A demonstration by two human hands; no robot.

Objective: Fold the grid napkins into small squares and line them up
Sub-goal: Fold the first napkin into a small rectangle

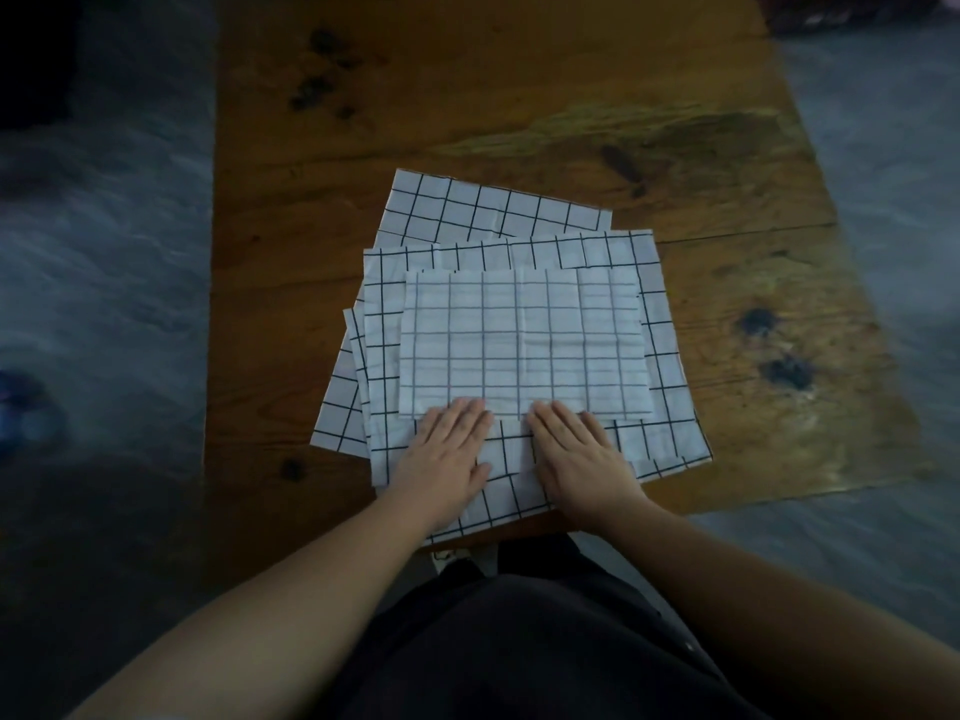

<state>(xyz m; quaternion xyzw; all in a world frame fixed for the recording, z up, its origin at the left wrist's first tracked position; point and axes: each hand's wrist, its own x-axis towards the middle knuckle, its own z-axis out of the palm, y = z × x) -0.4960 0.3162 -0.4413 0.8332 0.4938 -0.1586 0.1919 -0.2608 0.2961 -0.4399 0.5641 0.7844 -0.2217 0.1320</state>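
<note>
The left hand (451,449) and right hand (576,452) lie flat, fingers straight, at the near edge of the half-folded top napkin (522,345) — first fold being smoothed. It rests on the pile of unfolded grid napkins (660,407) on the wooden table (291,252). Next, judging by its oblong shape — a fold across its width.

My left hand (451,449): flat, palm down, fingers straight and together. My right hand (574,454): the same, just beside it. My forearms: bare, converging forward.
</note>
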